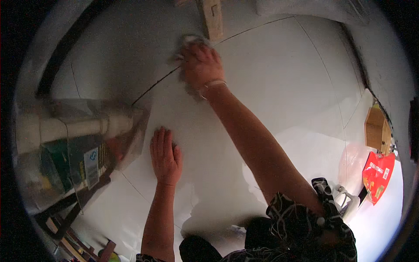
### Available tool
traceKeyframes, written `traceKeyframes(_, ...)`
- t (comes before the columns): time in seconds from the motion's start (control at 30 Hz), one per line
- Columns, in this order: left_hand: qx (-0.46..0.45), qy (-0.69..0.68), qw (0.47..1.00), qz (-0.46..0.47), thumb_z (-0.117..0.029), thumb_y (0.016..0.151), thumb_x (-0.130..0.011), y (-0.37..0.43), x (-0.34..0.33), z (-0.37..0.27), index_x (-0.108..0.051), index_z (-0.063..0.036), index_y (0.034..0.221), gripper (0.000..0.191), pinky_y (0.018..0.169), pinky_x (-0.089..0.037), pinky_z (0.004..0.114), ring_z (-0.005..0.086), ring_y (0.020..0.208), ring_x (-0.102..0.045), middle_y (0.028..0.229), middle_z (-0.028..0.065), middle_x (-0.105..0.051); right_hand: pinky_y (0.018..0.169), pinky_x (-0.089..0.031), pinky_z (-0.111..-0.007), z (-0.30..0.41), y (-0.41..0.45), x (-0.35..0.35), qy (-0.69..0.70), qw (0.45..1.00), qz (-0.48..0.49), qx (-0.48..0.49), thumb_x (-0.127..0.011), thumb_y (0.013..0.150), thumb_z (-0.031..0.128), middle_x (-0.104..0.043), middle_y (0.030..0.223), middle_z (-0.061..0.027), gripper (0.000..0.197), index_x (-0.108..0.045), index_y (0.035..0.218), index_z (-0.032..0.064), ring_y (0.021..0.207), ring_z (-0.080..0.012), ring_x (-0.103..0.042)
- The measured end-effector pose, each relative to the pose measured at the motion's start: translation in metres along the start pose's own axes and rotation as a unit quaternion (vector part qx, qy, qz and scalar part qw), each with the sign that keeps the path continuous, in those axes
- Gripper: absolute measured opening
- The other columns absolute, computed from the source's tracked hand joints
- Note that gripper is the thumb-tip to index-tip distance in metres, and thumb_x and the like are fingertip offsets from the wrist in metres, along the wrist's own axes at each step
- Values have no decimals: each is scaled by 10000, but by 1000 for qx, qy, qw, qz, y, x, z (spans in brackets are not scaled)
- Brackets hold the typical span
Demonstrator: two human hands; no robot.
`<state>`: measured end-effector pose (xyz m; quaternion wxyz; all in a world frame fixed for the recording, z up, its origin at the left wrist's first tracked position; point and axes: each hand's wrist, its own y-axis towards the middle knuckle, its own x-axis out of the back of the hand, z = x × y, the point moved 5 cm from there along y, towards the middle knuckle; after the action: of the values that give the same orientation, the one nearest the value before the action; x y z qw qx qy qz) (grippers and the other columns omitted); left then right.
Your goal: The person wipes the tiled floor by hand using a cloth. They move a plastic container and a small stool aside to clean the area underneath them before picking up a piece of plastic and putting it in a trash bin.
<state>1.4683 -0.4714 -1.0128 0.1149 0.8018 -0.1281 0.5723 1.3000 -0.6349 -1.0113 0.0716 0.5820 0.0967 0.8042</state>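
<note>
My right hand (203, 67) is stretched far forward over pale floor tiles (255, 85). Beneath its fingers a greyish cloth (190, 38) is pressed to the floor; motion blurs both, and the palm hides most of the cloth. The cloth lies over a dark tile joint, close to the foot of a wooden leg (213, 21). Nearer to me, my left hand (166, 159) rests palm down on the tiles with nothing in it. Its fingers point forward, and its thumb stands a little apart.
Left of my left hand stands a rack with items under clear plastic (93, 127). A dark bar (59, 62) curves across the upper left. On the right are a wooden box (376, 127), a red packet (378, 177) and a pinkish plastic bag (353, 162). My dark knees are below.
</note>
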Motion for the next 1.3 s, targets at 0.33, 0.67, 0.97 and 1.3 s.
traceKeyframes(0.33,10,-8,1000,20,-140,841,-408,1,-5,-8,-343,13,1229,422,1011,-192,450,367,1207,-279,1295,204,-314,958,-315,-367,-134,15,47,19,974,-215,-65,-571,707,149,-403,1245,-97,478,-465,1172,121,1173,-290,-336)
traceKeyframes(0.67,14,-13,1000,17,-181,827,-407,-4,-4,1,-363,-7,1208,422,981,-224,482,370,1180,-298,1282,188,-324,1000,-242,-372,-137,76,7,-135,989,-66,-6,-352,877,287,-376,1285,-52,373,-422,1220,159,1202,-258,-315)
traceKeyframes(0.97,-5,-17,1000,-4,-187,832,-399,-1,-7,-7,-367,-9,1207,416,978,-221,490,363,1186,-292,1274,183,-335,1002,-216,-364,-291,3,62,-260,920,-50,-289,-393,854,356,-299,1340,-52,458,-346,1270,170,1231,-242,-266)
traceKeyframes(1.3,12,10,1000,22,-145,804,-432,-2,-12,-11,-338,-8,1217,445,991,-202,490,352,1196,-282,1282,189,-315,1019,-193,-330,-321,-111,108,-277,827,-7,-488,-261,882,422,-233,1378,3,487,-254,1320,211,1265,-209,-208)
